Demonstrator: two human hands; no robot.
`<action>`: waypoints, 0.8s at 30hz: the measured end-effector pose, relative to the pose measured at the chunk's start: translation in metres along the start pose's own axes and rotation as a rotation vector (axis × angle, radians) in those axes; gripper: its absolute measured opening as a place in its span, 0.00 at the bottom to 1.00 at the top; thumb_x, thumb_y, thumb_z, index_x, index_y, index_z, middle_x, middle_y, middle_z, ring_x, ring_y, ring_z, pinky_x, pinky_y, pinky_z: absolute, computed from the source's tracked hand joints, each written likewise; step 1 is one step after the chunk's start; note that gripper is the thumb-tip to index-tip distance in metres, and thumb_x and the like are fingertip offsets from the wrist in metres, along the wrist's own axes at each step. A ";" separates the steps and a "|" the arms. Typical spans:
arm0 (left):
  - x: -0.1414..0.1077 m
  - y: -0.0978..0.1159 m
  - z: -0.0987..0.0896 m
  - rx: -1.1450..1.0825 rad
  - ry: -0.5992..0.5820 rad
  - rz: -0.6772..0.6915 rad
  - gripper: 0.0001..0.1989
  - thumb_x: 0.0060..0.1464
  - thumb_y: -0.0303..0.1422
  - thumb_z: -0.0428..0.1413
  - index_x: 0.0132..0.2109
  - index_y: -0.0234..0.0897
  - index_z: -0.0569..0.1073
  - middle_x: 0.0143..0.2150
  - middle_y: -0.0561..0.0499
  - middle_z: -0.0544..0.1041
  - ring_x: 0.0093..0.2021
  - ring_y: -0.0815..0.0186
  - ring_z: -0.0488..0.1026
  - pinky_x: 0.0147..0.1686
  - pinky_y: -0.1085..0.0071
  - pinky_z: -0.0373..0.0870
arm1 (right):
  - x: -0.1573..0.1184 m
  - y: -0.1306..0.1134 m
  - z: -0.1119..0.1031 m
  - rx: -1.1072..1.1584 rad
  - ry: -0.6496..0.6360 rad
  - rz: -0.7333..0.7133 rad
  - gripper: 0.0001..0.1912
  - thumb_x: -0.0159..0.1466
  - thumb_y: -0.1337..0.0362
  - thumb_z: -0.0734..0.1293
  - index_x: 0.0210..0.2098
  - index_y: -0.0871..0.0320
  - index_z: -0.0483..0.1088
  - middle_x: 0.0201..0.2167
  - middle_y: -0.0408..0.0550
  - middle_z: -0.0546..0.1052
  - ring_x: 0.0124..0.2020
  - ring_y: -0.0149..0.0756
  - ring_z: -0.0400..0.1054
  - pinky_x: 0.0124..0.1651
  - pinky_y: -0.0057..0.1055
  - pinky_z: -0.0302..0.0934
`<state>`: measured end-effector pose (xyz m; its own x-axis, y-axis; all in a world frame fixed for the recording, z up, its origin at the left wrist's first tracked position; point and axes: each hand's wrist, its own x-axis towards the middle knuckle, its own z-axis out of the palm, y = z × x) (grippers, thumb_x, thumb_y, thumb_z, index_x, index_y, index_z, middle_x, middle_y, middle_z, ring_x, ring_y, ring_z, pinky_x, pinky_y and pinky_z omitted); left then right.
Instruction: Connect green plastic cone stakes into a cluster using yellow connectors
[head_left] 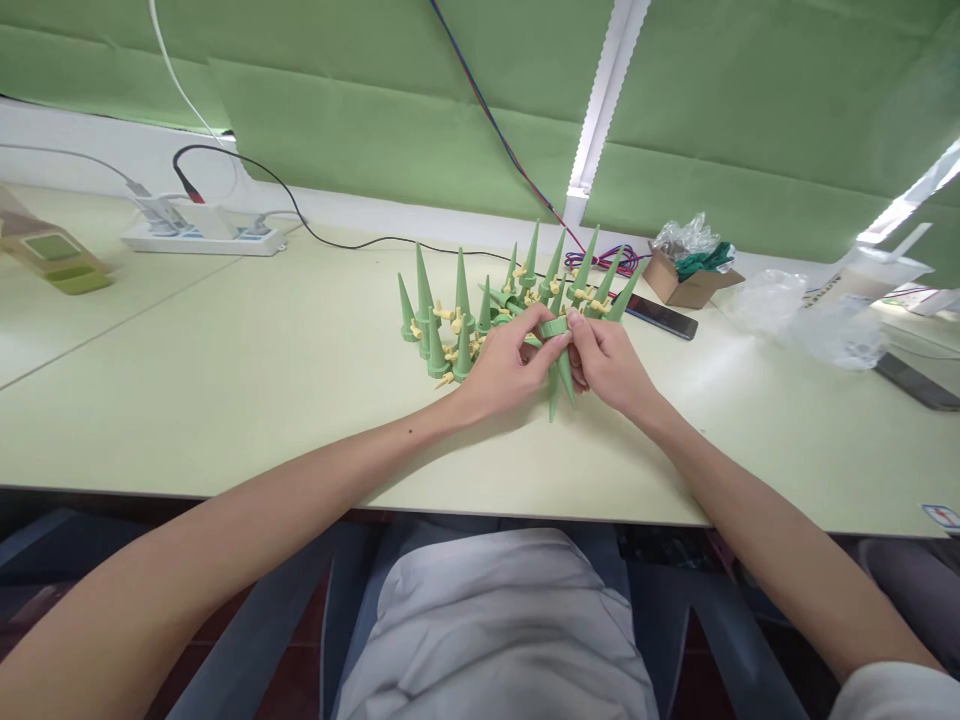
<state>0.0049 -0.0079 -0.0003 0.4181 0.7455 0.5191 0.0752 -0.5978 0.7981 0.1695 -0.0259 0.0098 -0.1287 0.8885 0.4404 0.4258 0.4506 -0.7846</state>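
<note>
Between my two hands is a green cone-shaped piece point(555, 327), its round base turned up toward me. My left hand point(514, 355) pinches the base from the left with thumb and fingers. From the right, my right hand point(604, 360) grips the same piece, thumb on the rim. Two green spikes point down below the fingers, and I cannot tell how both join the base. Around and behind my hands, several green cones point(439, 350) stand upright on the table, with small yellow pieces point(456, 318) among them. My hands hide part of this group.
A dark phone point(660, 316) and a cardboard box point(679, 280) with plastic and green material lie behind on the right. Farther right are a lidded cup point(862, 272) and another dark phone point(919, 380). A power strip point(202, 238) with cables sits at the back left.
</note>
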 end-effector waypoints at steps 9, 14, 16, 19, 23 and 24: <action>0.000 -0.001 0.001 0.012 0.002 0.001 0.09 0.66 0.38 0.54 0.40 0.39 0.64 0.30 0.57 0.62 0.19 0.77 0.57 0.18 0.75 0.52 | 0.000 -0.006 -0.003 -0.082 -0.024 -0.002 0.36 0.70 0.35 0.54 0.17 0.54 0.57 0.11 0.42 0.65 0.16 0.31 0.63 0.23 0.30 0.57; 0.000 -0.001 0.001 0.011 -0.008 -0.006 0.08 0.67 0.37 0.53 0.41 0.39 0.63 0.31 0.56 0.63 0.19 0.77 0.56 0.18 0.75 0.52 | 0.000 -0.006 -0.002 -0.097 -0.024 0.006 0.36 0.70 0.35 0.54 0.17 0.54 0.57 0.11 0.42 0.65 0.15 0.31 0.63 0.23 0.30 0.58; 0.000 -0.001 0.001 0.005 -0.016 -0.007 0.08 0.67 0.37 0.53 0.41 0.39 0.63 0.31 0.56 0.63 0.19 0.77 0.57 0.18 0.75 0.53 | 0.000 -0.006 -0.003 -0.100 -0.028 0.005 0.35 0.70 0.35 0.54 0.18 0.54 0.58 0.11 0.42 0.65 0.15 0.31 0.63 0.23 0.30 0.58; 0.000 -0.001 0.001 0.000 -0.023 -0.013 0.08 0.67 0.36 0.53 0.40 0.39 0.63 0.31 0.57 0.63 0.19 0.77 0.57 0.19 0.75 0.55 | 0.000 -0.005 -0.003 -0.102 -0.037 0.002 0.35 0.70 0.34 0.54 0.18 0.54 0.58 0.11 0.42 0.65 0.15 0.31 0.63 0.23 0.30 0.58; 0.001 -0.002 0.001 0.010 -0.025 -0.020 0.09 0.67 0.36 0.53 0.39 0.39 0.63 0.31 0.56 0.64 0.20 0.77 0.58 0.20 0.75 0.56 | 0.000 -0.003 -0.003 -0.090 -0.045 0.009 0.36 0.69 0.34 0.54 0.17 0.54 0.59 0.11 0.42 0.66 0.15 0.30 0.63 0.22 0.30 0.58; 0.001 -0.003 0.001 0.010 -0.027 -0.020 0.09 0.67 0.36 0.53 0.39 0.39 0.63 0.31 0.56 0.64 0.20 0.77 0.58 0.20 0.75 0.56 | 0.000 -0.002 -0.003 -0.084 -0.045 0.010 0.36 0.69 0.34 0.55 0.17 0.54 0.59 0.11 0.42 0.66 0.14 0.30 0.62 0.22 0.30 0.57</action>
<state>0.0062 -0.0060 -0.0025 0.4404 0.7493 0.4945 0.0931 -0.5859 0.8050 0.1712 -0.0268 0.0133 -0.1637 0.8968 0.4111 0.5005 0.4345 -0.7488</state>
